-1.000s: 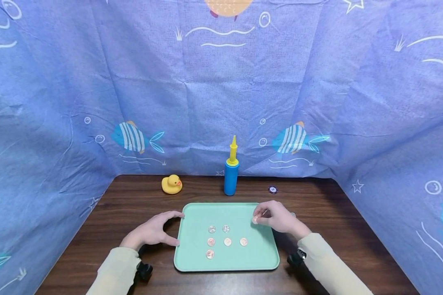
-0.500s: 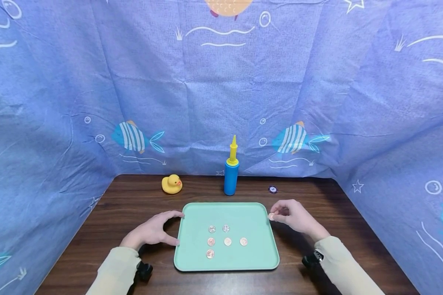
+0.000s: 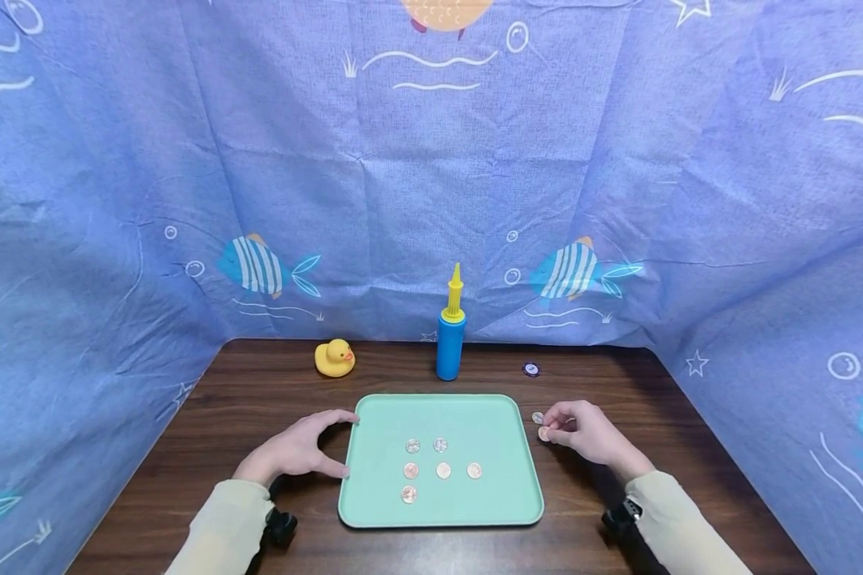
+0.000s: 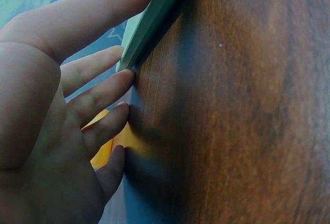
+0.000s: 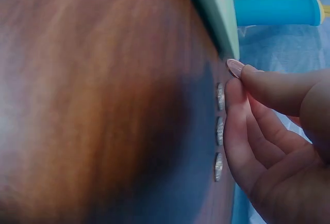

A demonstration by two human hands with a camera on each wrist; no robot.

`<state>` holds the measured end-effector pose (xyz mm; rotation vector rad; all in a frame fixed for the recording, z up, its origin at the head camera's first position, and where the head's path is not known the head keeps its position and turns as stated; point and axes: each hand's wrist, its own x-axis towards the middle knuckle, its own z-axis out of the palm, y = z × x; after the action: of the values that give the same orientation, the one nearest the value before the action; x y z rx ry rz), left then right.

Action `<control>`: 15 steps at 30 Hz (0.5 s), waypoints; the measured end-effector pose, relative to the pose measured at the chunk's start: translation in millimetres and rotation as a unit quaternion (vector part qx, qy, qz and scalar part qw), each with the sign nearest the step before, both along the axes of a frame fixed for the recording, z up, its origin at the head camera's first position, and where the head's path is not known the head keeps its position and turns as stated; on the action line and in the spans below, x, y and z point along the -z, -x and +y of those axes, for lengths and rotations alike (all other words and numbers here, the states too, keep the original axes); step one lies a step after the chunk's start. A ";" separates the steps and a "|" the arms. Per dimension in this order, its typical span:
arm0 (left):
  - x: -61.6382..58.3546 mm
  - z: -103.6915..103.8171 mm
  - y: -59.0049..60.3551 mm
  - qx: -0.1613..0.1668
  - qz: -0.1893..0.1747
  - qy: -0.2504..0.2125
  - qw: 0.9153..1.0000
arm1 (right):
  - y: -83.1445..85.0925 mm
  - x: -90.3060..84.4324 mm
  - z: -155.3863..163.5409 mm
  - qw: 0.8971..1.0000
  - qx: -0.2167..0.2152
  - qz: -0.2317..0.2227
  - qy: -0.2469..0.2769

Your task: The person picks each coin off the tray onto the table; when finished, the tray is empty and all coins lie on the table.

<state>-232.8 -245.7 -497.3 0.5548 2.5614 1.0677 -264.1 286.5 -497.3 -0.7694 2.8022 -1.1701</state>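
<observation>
Right hand (image 3: 586, 431) is pinching a coppery coin (image 3: 543, 434) btwn thumb and fingertip, lower right of center in the head view, just off the right edge of the green tray (image 3: 518, 487), near other coins lying on the table (image 5: 218, 131), prob so it joins them. Left hand (image 3: 298, 451) is sitting w/ fingers spread and relaxed, holding nothing, thumb and fingertip touching the tray's left rim, looks like it's steadying it; six coins (image 3: 443, 470) are lying mid-tray.

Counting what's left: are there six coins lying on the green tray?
Yes, the head view shows six coins lying on the green tray.
</observation>
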 end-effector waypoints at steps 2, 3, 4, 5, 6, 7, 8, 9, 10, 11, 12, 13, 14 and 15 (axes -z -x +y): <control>-0.3 -0.2 0.0 0.001 0.001 0.002 1.000 | -0.3 3.2 -0.3 1.000 -0.003 0.004 -0.010; -0.5 -0.2 0.0 0.001 0.001 0.002 1.000 | -0.2 4.5 -0.4 1.000 -0.004 0.005 -0.016; -1.0 0.0 -0.3 0.001 0.001 0.002 1.000 | 0.3 5.7 -0.5 1.000 -0.005 0.008 -0.024; -1.3 0.1 -0.4 0.001 0.000 0.003 1.000 | 0.8 6.7 -0.7 0.999 -0.005 0.010 -0.031; -1.5 0.3 -0.6 0.002 0.001 0.003 1.000 | 1.2 7.3 -1.0 0.999 -0.004 0.013 -0.038; -1.7 0.5 -0.6 0.002 0.000 0.002 1.000 | 1.6 7.8 -1.3 0.999 -0.003 0.016 -0.043; -2.1 0.7 -0.8 0.002 0.000 0.001 1.000 | 2.0 7.7 -1.7 0.999 -0.004 0.019 -0.047; -2.2 0.9 -0.7 0.002 0.000 0.000 1.000 | 2.4 7.5 -2.1 0.999 -0.005 0.021 -0.049; -2.3 0.9 -0.8 0.002 0.001 -0.001 1.000 | 2.6 7.2 -2.8 0.998 -0.006 0.024 -0.051; -2.4 0.9 -0.8 0.002 0.001 -0.002 1.000 | 2.4 6.8 -3.6 0.998 -0.007 0.027 -0.053; -2.4 1.0 -0.9 0.002 0.001 -0.003 1.000 | 2.2 6.6 -4.3 0.998 -0.008 0.029 -0.055; -2.4 0.9 -0.9 0.002 0.001 -0.003 1.000 | 2.1 6.7 -4.8 0.998 -0.009 0.029 -0.058; -2.4 0.8 -1.0 0.002 0.001 -0.004 1.000 | 2.0 6.8 -5.5 0.998 -0.009 0.028 -0.061; -2.4 0.7 -1.1 0.003 0.001 -0.004 1.000 | 1.9 7.0 -6.1 0.997 -0.008 0.028 -0.065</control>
<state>-231.7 -245.0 -494.9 0.5650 2.5576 1.0757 -266.0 280.4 -504.4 -0.8235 2.8773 -0.9667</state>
